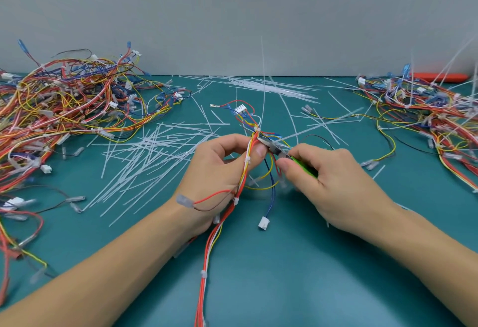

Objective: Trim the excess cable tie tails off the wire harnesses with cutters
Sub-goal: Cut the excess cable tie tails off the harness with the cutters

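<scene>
Where the left hand [222, 168] pinches the wire harness [243, 171] upright over the green mat [258, 275], a long cable tie tail [263, 80] rises almost straight up from the tie [256, 129] just above its fingertips, and the cutters [274, 146], gripped by their green handles in the right hand [328, 181], come in from the right with the blades at that tie's base. I'd judge the cut must run across the tail, close to the coloured wires. Cut tails [144, 156] litter the mat, with harness piles left [64, 104] and right [426, 109], well clear.
</scene>
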Tool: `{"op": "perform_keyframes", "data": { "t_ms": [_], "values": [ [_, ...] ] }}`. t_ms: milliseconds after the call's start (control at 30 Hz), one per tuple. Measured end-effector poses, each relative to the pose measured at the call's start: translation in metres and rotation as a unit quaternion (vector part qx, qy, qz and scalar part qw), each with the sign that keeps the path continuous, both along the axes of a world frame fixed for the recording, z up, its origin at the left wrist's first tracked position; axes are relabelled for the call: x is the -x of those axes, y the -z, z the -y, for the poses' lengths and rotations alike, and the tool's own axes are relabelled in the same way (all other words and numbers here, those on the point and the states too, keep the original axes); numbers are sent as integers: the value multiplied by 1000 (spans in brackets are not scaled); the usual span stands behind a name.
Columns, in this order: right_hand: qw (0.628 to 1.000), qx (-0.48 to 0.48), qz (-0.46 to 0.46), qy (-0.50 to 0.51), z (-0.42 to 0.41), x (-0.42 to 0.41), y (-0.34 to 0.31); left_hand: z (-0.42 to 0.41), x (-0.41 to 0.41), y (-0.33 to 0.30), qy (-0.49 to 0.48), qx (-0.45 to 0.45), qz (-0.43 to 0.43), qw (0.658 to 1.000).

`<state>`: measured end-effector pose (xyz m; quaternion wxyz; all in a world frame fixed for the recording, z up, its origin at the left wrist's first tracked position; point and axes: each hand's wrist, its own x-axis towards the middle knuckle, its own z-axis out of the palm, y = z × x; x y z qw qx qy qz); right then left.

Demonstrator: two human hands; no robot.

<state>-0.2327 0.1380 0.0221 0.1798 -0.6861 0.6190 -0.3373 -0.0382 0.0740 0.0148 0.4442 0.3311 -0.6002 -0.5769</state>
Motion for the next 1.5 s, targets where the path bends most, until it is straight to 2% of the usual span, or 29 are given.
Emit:
{"op": "perform_keyframes", "data": {
  "t_ms": [200, 467, 633, 800, 1333, 1500],
  "values": [
    [999, -19, -25, 26, 0, -3, -2, -1, 0, 2, -18, -7, 12, 1000],
    [999, -18, 5, 43, -1, -6, -2, 0, 0, 3, -21, -19, 16, 999],
    [998, -14, 56, 39, -1, -3, -3, 0, 1, -4, -20, -82, -11, 996],
    [998, -16, 39, 37, -1, -2, -4, -4, 1, -13, -25, -127, -33, 991],
    [998, -4, 58, 30, -1, -2, -2, -3, 1, -12, -31, -115, -23, 993],
    [998, 0, 58, 23, -2, -4, -3, -1, 2, -3, -28, -50, -4, 998]
  ]
}}
